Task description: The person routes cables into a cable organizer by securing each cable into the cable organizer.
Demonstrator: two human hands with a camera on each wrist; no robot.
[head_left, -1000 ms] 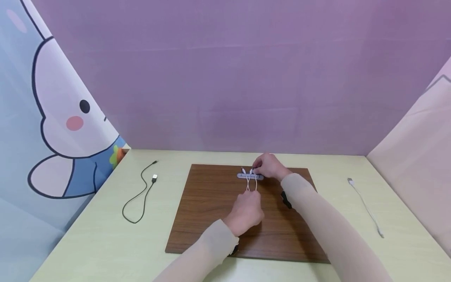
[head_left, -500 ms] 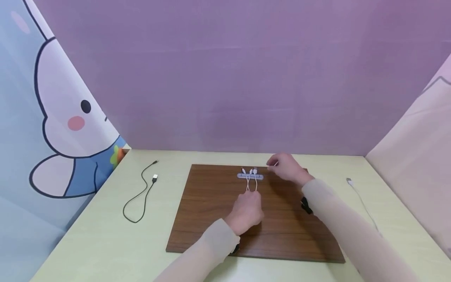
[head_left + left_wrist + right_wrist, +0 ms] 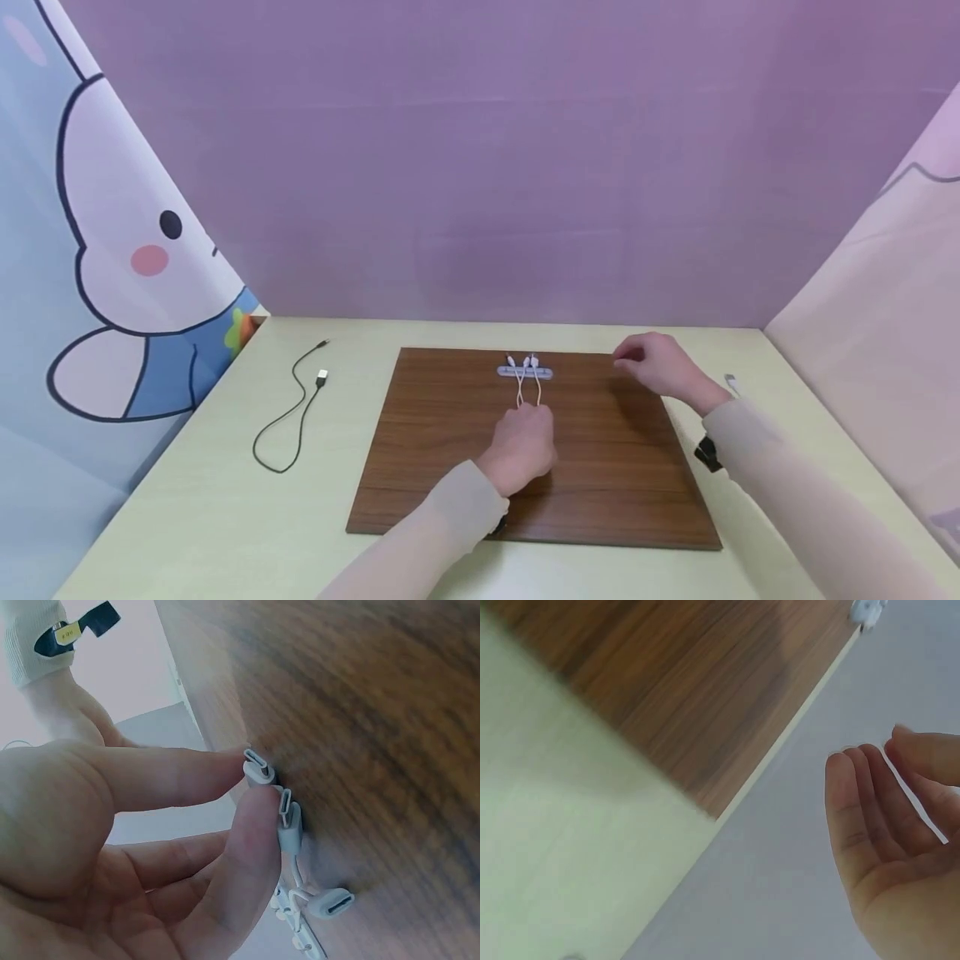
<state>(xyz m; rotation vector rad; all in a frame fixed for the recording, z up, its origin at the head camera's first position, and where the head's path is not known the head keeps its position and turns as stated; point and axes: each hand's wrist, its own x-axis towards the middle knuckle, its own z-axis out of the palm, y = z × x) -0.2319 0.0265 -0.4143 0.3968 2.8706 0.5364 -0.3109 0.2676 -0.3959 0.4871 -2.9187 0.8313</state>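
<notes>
My left hand point(image 3: 519, 446) is low over the brown wooden board point(image 3: 435, 442), just in front of a pale cable organizer strip point(image 3: 547, 374). White charging cables point(image 3: 538, 392) run from its slots down to that hand. In the left wrist view, my thumb and a finger pinch a white USB-C plug point(image 3: 259, 771). A second USB-C plug point(image 3: 289, 829) sits against the finger, and a third plug point(image 3: 330, 903) hangs beyond it. My right hand point(image 3: 660, 364), above the board's far right corner, holds nothing; its fingers are loosely bent in the right wrist view.
A black USB cable point(image 3: 257, 442) lies looped on the pale table point(image 3: 187, 517) to the left. To the right is another white USB cable point(image 3: 732, 384), mostly hidden by my right sleeve point(image 3: 780, 483). A purple cloth backdrop point(image 3: 480, 167) rises behind the table.
My right hand has moved right, away from the organizer strip and the USB plugs there, to the board's right corner. My left hand keeps its place and its pinch.
</notes>
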